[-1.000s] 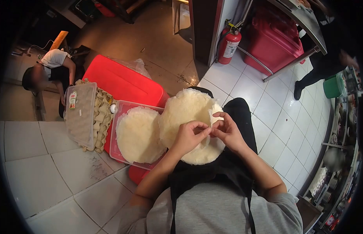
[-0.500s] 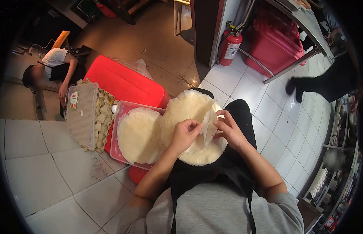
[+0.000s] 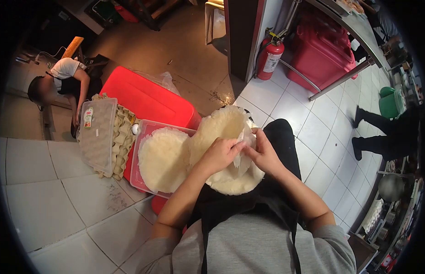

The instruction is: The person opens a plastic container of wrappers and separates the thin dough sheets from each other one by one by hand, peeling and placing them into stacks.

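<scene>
Two hands pinching one thin sheet, one plastic container alongside, one fire extinguisher

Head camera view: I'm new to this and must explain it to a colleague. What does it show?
There's no robot: one camera worn on a person's head took every picture, looking down. The left hand and right hand hold a thin, pale sheet between them. Below, over the lap, lies more round, pale material. Beside it, a clear tub holds another pale round. Further left are a red container and egg trays.
</scene>
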Action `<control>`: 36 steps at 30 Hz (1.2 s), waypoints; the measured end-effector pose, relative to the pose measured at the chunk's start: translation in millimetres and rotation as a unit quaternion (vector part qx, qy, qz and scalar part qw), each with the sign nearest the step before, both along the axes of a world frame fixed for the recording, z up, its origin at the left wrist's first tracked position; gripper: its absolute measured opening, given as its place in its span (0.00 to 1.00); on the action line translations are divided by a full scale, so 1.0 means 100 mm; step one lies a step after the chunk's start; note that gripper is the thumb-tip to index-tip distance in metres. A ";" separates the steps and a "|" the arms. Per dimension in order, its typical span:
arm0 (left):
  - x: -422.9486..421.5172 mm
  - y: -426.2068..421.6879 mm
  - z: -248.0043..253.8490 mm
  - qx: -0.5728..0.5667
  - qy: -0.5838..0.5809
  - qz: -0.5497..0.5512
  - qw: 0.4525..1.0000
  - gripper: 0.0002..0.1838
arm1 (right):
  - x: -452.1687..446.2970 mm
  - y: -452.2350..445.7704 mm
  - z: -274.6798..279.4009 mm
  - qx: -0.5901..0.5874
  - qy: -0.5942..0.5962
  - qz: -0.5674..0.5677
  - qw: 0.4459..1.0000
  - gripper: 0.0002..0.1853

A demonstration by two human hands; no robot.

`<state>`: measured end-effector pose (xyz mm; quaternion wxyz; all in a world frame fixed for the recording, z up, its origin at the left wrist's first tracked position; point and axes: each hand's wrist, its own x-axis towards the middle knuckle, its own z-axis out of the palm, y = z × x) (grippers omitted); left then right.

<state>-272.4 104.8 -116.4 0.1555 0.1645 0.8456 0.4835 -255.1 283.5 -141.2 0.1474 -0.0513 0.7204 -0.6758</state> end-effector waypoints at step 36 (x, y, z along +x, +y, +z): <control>0.06 -0.31 -0.26 0.060 0.074 0.251 0.963 0.07 | -0.26 0.05 0.40 0.170 0.123 0.084 0.974 0.27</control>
